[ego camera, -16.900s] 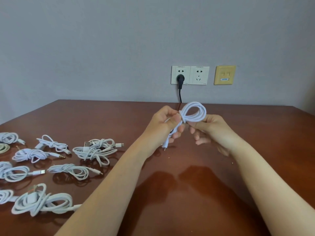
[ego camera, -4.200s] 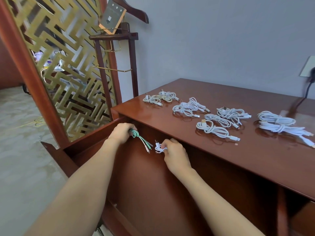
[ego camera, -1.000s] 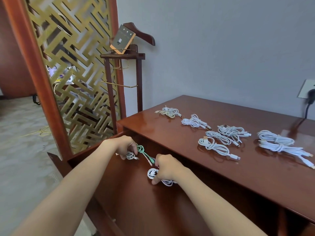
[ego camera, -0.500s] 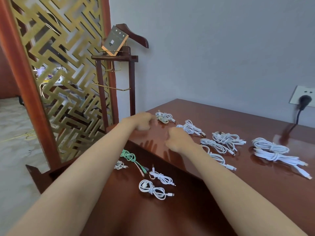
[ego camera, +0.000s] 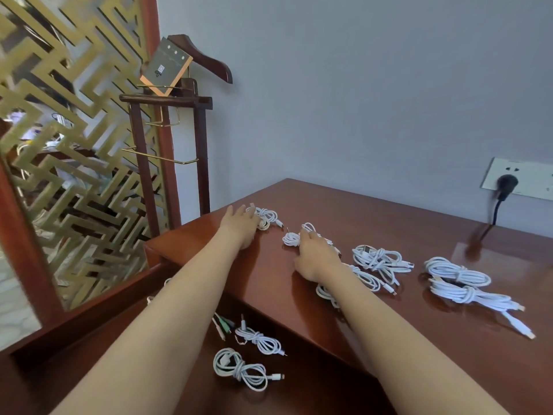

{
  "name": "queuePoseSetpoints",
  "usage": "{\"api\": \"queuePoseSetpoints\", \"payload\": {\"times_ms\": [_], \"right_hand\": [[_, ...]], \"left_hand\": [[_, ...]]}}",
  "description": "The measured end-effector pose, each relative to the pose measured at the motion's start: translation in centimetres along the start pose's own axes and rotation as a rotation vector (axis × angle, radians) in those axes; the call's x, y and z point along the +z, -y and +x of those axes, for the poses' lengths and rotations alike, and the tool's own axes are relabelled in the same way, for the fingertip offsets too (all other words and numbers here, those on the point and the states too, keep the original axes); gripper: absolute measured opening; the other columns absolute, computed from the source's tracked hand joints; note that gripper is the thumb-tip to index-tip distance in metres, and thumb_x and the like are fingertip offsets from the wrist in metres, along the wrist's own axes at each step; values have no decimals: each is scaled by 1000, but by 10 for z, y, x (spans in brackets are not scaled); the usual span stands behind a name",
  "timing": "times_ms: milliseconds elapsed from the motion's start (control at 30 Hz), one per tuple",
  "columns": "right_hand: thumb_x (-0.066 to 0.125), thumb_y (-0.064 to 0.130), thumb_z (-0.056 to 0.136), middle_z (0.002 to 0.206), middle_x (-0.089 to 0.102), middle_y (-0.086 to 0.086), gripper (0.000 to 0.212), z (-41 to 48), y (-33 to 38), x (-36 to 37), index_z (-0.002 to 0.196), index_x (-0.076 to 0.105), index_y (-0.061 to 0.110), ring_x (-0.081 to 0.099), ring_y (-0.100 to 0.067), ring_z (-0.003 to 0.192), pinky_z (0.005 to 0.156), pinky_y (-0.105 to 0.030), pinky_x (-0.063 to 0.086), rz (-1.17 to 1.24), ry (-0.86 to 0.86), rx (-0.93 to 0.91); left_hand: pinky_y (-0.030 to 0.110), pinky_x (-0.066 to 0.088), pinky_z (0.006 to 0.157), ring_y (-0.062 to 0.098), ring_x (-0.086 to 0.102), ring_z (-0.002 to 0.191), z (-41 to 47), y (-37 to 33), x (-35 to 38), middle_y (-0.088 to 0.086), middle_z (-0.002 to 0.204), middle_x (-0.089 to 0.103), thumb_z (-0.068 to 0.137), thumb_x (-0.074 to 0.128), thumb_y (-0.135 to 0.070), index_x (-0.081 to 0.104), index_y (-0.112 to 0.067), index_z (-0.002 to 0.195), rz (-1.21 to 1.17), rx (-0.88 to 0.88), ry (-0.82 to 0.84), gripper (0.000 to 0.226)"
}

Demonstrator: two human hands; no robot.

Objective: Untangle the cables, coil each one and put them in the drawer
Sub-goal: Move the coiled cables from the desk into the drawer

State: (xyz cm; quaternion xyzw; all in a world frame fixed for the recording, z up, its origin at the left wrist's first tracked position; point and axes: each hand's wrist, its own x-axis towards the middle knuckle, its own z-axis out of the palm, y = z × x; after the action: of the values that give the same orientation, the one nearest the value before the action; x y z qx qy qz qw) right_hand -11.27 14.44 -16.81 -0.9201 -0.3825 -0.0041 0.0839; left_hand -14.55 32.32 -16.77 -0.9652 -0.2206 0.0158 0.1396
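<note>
- The putting-away step is judged to be in hand: coiled cables are being gathered off the worktop [ego camera: 389, 211] for the open drawer [ego camera: 299, 396], which is seen below the worktop's front edge, well apart from the wall socket [ego camera: 520, 179].
- The left hand [ego camera: 239, 227] is stretched out, fingers straight, and is laid against the far coil [ego camera: 266, 215], the one farthest from the wall socket; nothing is gripped yet.
- The right hand [ego camera: 315, 257] is set over the next coil [ego camera: 291, 238] toward the wall socket; whether its fingers are closed round it cannot be told.
- Next, each coil would need to be pinched at its wrapped waist, lifted without loosening, and carried away from the wall socket into the drawer.
- On the worktop at least six white coils are counted: the two at the hands, a plug-topped coil [ego camera: 377, 259] and a forearm-side coil [ego camera: 366, 280] midway to the wall socket, and a short coil [ego camera: 456, 271] and a long coil [ego camera: 475, 296] nearest it.
- In the drawer are counted a front coil [ego camera: 239, 369], a rear coil [ego camera: 260, 339] and a green-plugged cable [ego camera: 223, 323], which is half hidden by the left forearm.
</note>
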Motion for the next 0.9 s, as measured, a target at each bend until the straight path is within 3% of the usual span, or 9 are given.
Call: {"api": "queuePoseSetpoints", "payload": {"times_ms": [100, 200, 267, 367, 433, 500, 633, 800, 900], "right_hand": [[41, 24, 95, 144, 30, -15, 47, 4, 2, 1, 135, 33, 2, 31, -34, 130, 103, -44, 31, -77, -38, 4], [36, 27, 98, 142, 31, -15, 44, 8, 4, 2, 133, 38, 2, 31, -32, 130, 104, -43, 29, -154, -85, -3], [39, 24, 97, 140, 34, -15, 42, 10, 4, 2, 133, 35, 2, 34, -31, 128, 101, -40, 32, -158, -116, -24], [44, 17, 95, 131, 47, -13, 34, 13, 1, 3, 125, 36, 4, 47, -32, 119, 92, -38, 39, -128, -120, -32], [44, 15, 94, 124, 54, -13, 30, 13, -1, 5, 121, 37, 5, 52, -33, 114, 88, -37, 41, -128, -132, -31], [44, 13, 94, 121, 57, -14, 27, 13, -2, 5, 119, 39, 4, 54, -34, 112, 87, -36, 41, -130, -149, -36], [47, 6, 92, 116, 60, -15, 25, 15, 0, 1, 116, 42, 3, 56, -34, 107, 82, -34, 43, -123, -159, -40], [46, 4, 91, 113, 61, -15, 23, 16, 1, 1, 114, 44, 4, 57, -34, 105, 78, -33, 42, -125, -174, -47], [45, 3, 91, 113, 61, -15, 17, 13, 1, -1, 106, 53, 6, 56, -33, 107, 78, -31, 42, -101, -164, -50]], "left_hand": [[48, 6, 115, 22, 7, 146, 8, 3, 4, 4, 158, 12, 89, 56, -6, 29, -15, 144, 27, 56, -25, 61], [47, 11, 114, 22, 25, 139, 10, 2, 5, 6, 145, 39, 85, 52, 4, 47, -12, 121, -38, 75, -21, 39], [45, 14, 114, 24, 35, 132, 10, 0, 4, 9, 136, 47, 84, 50, 6, 47, -10, 115, -89, 67, -48, 35], [44, 17, 113, 30, 37, 131, 10, -2, 4, 14, 141, 40, 88, 41, 7, 39, -6, 128, -193, 57, -68, 43], [47, 27, 110, 39, 38, 128, 10, 0, 8, 16, 148, 25, 90, 31, 4, 30, -9, 136, -302, 41, -25, 48], [46, 38, 101, 42, 45, 118, 9, 2, 10, 18, 146, 22, 90, 33, 4, 26, -9, 137, -373, 37, -58, 49], [43, 31, 107, 36, 31, 131, 10, 1, 9, 21, 146, 30, 90, 37, 9, 15, -6, 146, -414, -5, -114, 62], [36, 37, 94, 30, 45, 117, 1, 10, -2, 16, 123, 55, 95, 45, -7, 52, -9, 127, -328, -13, -63, 33], [31, 40, 89, 26, 53, 110, -10, 25, -7, 11, 120, 59, 89, 57, -6, 60, -11, 118, -439, 16, 32, 30]]}}
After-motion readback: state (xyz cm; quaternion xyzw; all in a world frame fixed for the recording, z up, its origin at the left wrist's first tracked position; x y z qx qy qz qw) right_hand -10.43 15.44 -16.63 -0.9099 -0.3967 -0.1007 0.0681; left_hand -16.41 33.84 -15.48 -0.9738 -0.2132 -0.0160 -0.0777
